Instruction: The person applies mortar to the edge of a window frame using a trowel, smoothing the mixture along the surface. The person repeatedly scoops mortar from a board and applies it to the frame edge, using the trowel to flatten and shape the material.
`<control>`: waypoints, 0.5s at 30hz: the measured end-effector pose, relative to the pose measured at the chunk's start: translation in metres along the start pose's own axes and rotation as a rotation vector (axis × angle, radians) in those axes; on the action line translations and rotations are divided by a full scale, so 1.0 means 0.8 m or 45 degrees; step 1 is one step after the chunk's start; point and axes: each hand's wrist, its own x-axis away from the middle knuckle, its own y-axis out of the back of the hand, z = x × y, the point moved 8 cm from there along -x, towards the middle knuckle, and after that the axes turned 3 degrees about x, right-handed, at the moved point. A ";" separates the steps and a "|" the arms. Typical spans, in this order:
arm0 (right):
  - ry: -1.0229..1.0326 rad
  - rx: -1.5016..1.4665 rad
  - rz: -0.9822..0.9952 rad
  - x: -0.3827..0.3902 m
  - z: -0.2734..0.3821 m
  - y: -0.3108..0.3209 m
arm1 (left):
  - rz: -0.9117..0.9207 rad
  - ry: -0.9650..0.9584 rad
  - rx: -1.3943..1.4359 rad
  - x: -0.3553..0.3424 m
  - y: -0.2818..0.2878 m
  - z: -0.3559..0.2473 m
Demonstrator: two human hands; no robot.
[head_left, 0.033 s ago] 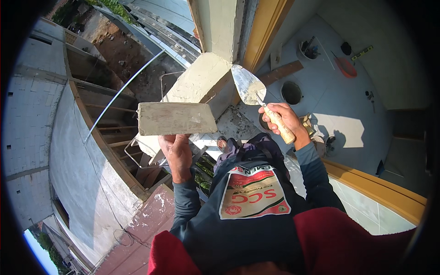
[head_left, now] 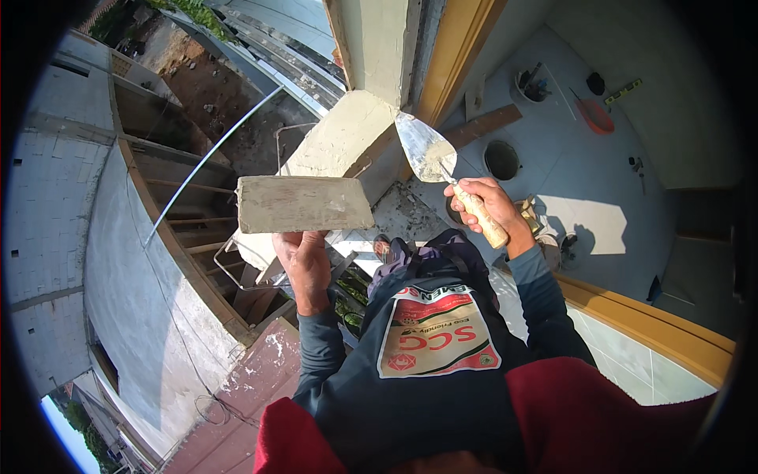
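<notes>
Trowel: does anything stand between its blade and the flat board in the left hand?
Nothing visible does: only an open gap shows between the trowel in the right hand and the flat board in the left hand.

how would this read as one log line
left hand: holding rectangular board | right hand: gripping trowel by handle | trowel tip: near pale ledge, contact unclear | dark bucket: on floor
</notes>
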 end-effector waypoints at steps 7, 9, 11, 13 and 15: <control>-0.030 0.073 0.051 0.001 0.003 -0.027 | -0.021 -0.033 0.037 0.004 0.009 0.000; 0.041 0.202 -0.003 -0.001 0.009 -0.030 | -0.089 -0.053 0.028 0.006 0.017 0.000; 0.469 1.069 -0.313 0.003 0.035 -0.029 | -0.062 -0.035 0.033 0.006 0.015 -0.002; 0.975 1.471 -0.413 -0.003 0.046 -0.041 | -0.039 -0.019 0.041 0.009 0.016 -0.001; 1.087 1.620 -0.645 -0.011 0.044 -0.032 | -0.060 -0.019 -0.001 0.009 0.018 0.000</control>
